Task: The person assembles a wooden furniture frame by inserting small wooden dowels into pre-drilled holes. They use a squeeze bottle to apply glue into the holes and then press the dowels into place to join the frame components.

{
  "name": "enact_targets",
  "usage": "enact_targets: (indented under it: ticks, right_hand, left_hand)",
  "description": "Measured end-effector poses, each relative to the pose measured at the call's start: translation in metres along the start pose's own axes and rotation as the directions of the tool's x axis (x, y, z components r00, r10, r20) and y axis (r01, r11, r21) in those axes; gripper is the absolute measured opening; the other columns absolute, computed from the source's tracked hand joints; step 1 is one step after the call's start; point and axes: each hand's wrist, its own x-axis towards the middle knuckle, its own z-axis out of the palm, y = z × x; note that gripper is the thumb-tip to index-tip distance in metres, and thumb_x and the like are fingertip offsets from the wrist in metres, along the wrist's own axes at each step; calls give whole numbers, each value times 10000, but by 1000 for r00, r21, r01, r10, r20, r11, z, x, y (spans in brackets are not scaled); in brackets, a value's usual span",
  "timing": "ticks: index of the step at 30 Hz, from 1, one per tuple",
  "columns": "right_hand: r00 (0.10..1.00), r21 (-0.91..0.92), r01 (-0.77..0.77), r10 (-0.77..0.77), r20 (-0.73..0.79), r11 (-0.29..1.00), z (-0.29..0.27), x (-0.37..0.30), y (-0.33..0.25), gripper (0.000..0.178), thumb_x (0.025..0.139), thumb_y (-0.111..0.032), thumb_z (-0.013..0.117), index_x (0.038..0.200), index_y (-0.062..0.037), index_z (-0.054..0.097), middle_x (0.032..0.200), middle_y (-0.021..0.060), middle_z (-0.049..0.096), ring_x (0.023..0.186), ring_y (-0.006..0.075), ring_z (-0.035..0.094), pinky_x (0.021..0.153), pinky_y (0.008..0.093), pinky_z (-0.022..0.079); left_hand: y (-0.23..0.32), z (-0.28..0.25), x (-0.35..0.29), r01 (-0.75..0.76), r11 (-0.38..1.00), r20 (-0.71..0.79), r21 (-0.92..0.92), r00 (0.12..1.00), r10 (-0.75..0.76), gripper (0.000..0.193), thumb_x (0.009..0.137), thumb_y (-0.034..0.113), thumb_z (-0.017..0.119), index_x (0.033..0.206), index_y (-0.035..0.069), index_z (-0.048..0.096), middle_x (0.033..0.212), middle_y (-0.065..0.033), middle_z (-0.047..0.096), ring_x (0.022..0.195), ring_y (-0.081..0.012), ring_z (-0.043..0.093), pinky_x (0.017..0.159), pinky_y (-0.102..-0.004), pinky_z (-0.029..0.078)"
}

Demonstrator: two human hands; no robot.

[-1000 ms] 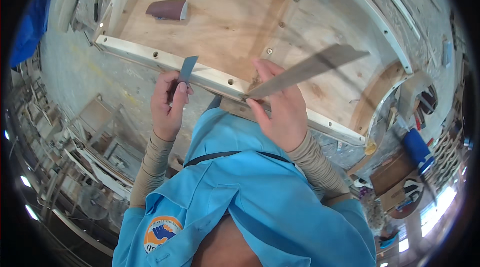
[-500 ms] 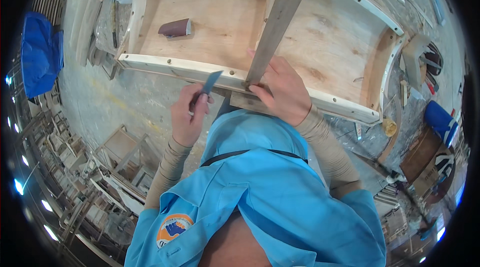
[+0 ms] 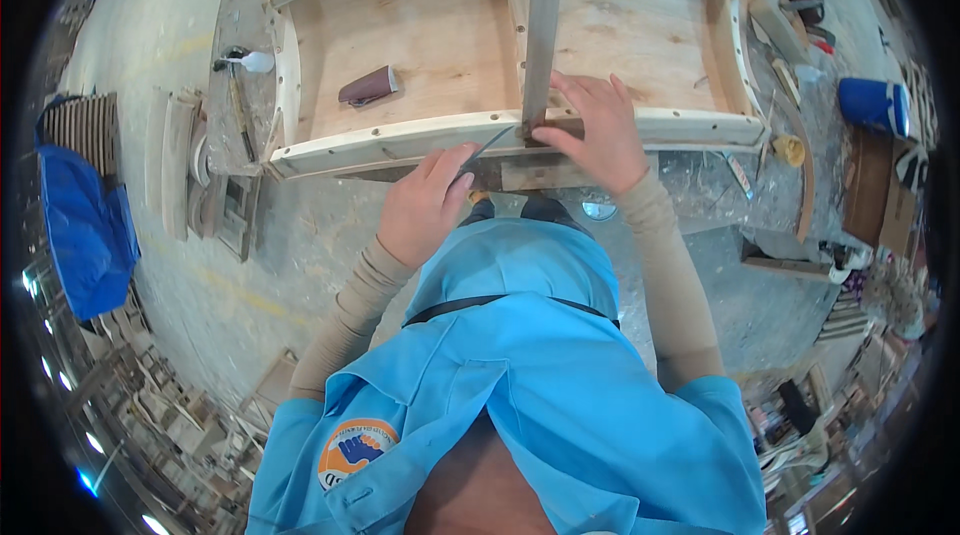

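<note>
- Since half a second before, the blue-grey blade (image 3: 491, 144) had come nearer to the wooden slat (image 3: 541, 30), together with the left hand (image 3: 425, 200); the slat's far end had swung leftward and stood closer in line with the divider (image 3: 519, 35).
- The slat lay ahead of the body, between the two hands, with its lower end at the front rail (image 3: 390, 138). Its long axis ran almost straight away from the person; whether the far end was raised, I could not tell.
- The right hand (image 3: 600, 135) was the nearer one: its thumb reached the slat's lower end from the right side, while its other fingers were loosely spread. I could not tell if it gripped the slat firmly.
- The left hand was closed on the blade, which slanted up and rightward, its tip just beside the slat's lower end; contact was not clear.
- The hands were apart from each other.
- In the left bay of the frame, a curled brown sandpaper piece (image 3: 368, 86) rested on the plywood panel (image 3: 440, 45).
- Farther out were a white bottle (image 3: 257, 62) at left and a yellow tape roll (image 3: 789, 150) at right.
</note>
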Motion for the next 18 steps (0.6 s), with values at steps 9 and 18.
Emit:
enact_targets:
  ticks: [9,18]
  right_hand:
    - [981,-234,24,-68,-179,972,25,-10,-9,563,795,-349,718,1294,-147,555,1099,38,630,1116,233,540,1093,549,252]
    - [994,-88,-16,6,-113,996,20,-8,-15,506,800,-297,703,1259,-129,571,1014,29,643,1017,247,574,1016,443,326]
  left_hand:
    - [-20,-9,-17,-108,992,-76,-67,992,103,345,902,83,608,1239,51,542,1045,-181,635,874,-351,647,724,-372,524]
    - [-33,-17,-38,-137,985,-113,-103,986,125,347,907,93,611,1243,54,535,1014,-179,643,855,-330,654,703,-365,532]
